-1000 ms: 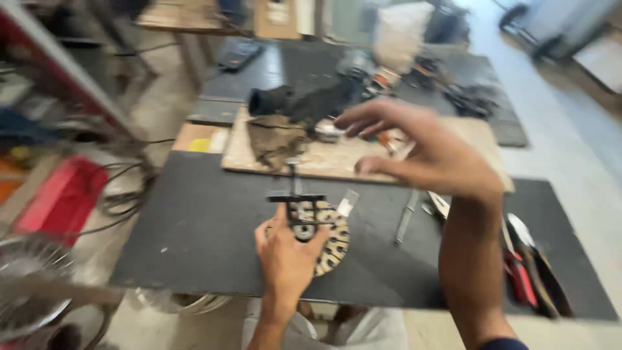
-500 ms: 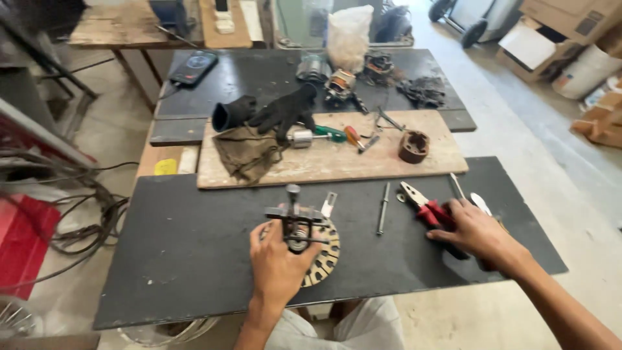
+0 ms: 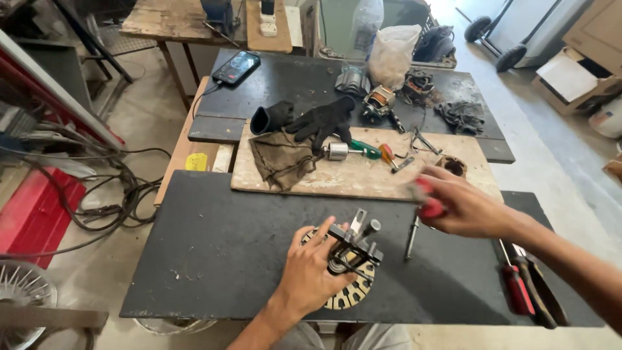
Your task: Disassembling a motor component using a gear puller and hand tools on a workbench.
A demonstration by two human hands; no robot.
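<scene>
My left hand [image 3: 310, 272] rests on a round laminated metal rotor disc [image 3: 348, 297] on the black table [image 3: 214, 246]. A black bearing puller [image 3: 355, 244] with a threaded centre screw is clamped on the disc, and my fingers touch its arm. My right hand [image 3: 461, 207] hovers above the table to the right, blurred, shut on red-handled pliers [image 3: 428, 199]. A metal rod [image 3: 412, 237] lies just below that hand.
A wooden board [image 3: 363, 176] behind holds a brown rag [image 3: 280, 159], black gloves [image 3: 319, 122], a green-handled screwdriver [image 3: 353, 150] and small parts. Red-handled tools [image 3: 521, 285] lie at the right edge. A phone [image 3: 236, 67] and motor parts [image 3: 379, 100] sit farther back. Cables [image 3: 97, 194] cover the floor at left.
My right hand has lifted the red-handled pliers off the table's right side and moved left toward the puller. My left hand stays on the disc; the camera has come closer.
</scene>
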